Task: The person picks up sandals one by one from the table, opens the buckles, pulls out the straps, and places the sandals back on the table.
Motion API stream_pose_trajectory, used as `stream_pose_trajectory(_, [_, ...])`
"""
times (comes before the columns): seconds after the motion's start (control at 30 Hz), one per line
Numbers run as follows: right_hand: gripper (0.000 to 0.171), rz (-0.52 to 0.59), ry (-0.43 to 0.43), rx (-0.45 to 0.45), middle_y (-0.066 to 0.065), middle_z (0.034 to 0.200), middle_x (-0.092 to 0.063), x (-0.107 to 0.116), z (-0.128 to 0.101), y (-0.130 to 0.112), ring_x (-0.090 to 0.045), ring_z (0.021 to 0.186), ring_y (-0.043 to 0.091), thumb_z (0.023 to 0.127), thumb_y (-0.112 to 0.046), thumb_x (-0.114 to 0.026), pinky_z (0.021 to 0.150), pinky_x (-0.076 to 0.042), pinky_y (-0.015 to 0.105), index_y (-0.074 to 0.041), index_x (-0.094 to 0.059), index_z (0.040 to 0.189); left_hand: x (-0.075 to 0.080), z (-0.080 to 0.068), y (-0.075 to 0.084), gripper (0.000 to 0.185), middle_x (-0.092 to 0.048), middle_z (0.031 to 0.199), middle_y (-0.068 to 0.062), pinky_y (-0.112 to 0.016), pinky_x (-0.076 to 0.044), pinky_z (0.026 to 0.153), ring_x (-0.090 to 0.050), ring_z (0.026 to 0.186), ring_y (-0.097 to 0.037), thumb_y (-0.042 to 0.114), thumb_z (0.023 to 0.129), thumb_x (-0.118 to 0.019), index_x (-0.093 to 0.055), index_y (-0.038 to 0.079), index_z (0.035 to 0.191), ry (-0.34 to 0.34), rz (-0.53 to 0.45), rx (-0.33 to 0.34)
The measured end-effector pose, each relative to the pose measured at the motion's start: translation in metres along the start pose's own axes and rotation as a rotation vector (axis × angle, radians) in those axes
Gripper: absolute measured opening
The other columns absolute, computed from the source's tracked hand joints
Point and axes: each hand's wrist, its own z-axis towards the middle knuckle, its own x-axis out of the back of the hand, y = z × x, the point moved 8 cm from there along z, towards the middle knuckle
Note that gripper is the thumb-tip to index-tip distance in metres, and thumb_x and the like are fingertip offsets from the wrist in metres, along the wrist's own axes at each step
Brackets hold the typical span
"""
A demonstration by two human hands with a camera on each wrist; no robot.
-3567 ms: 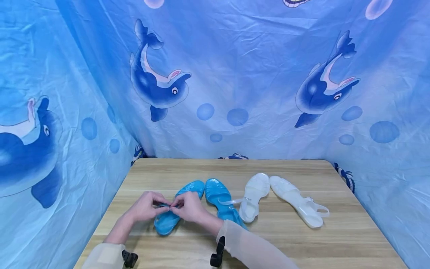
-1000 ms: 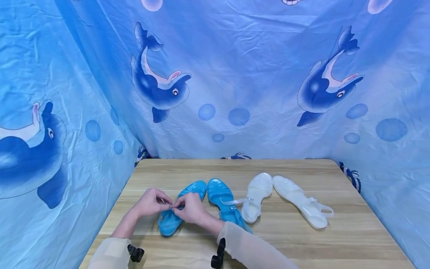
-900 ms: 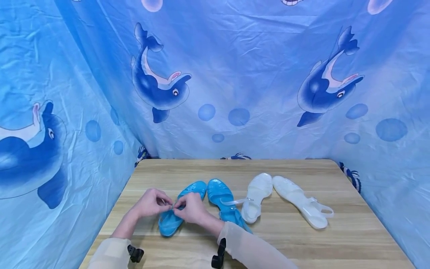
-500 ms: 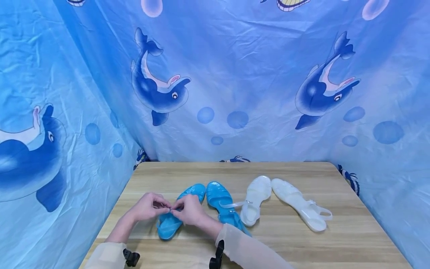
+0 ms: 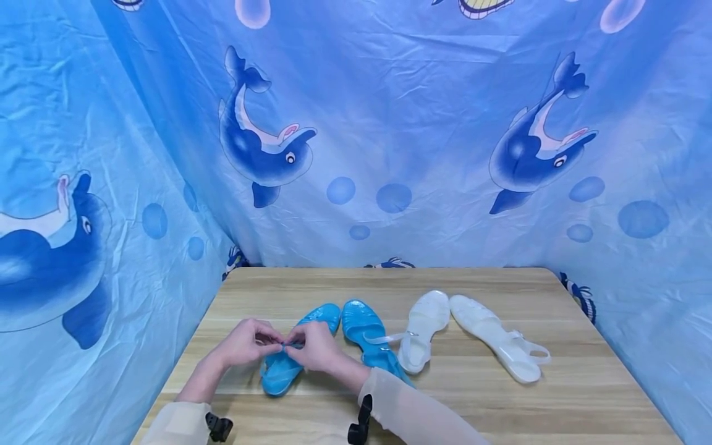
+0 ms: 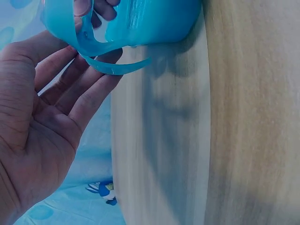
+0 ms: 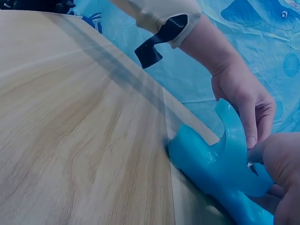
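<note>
A blue jelly sandal [image 5: 278, 376] lies on the table, toe pointing away and heel toward me. Over its middle, my left hand [image 5: 245, 341] pinches its ankle strap [image 6: 70, 28] between thumb and fingers. From the other side, my right hand [image 5: 319, 347] pinches the strap too, with its fingertips meeting the left ones. In the left wrist view, the strap's free end [image 6: 119, 68] curves past the left fingers. The fingertips hide most of the fastening. Beside this sandal lies its blue mate [image 5: 360, 318], partly behind my right forearm.
Two translucent white sandals, one upright [image 5: 428, 312] and one slanting [image 5: 489, 327], lie right of the blue pair. A strap from the nearer white one overlaps the second blue sandal. The wooden table [image 5: 584, 383] is backed by a dolphin-print curtain [image 5: 445, 123].
The head view has shifted slightly. Both hands keep pinching the same sandal's strap, with only small finger movements; the other sandals stay where they were.
</note>
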Motion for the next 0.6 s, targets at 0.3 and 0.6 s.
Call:
stream_pose_trajectory(0.3, [0.005, -0.011, -0.004, -0.006, -0.012, 0.096, -0.082, 0.0012, -0.0025, -0.0021, -0.070, 0.090, -0.007, 0.096, -0.019, -0.081, 0.081, -0.056, 0.013, -0.020, -0.085, 0.099, -0.0004, -0.0029, -0.0010, 0.013, -0.078, 0.097, 0.001, -0.022, -0.061, 0.079, -0.071, 0.088, -0.002, 0.019, 0.098, -0.078, -0.084, 0.010, 0.106, 0.009, -0.008, -0.020])
stream_pose_trajectory(0.6, [0.007, -0.024, 0.011, 0.003, -0.011, 0.101, -0.082, 0.0010, -0.0012, -0.0019, -0.071, 0.095, -0.004, 0.097, -0.021, -0.080, 0.082, -0.056, 0.014, -0.020, -0.083, 0.103, -0.0002, -0.0041, 0.0005, 0.012, -0.078, 0.095, 0.001, -0.023, -0.061, 0.077, -0.070, 0.086, -0.001, 0.018, 0.096, -0.080, -0.085, 0.011, 0.105, 0.036, -0.011, -0.012])
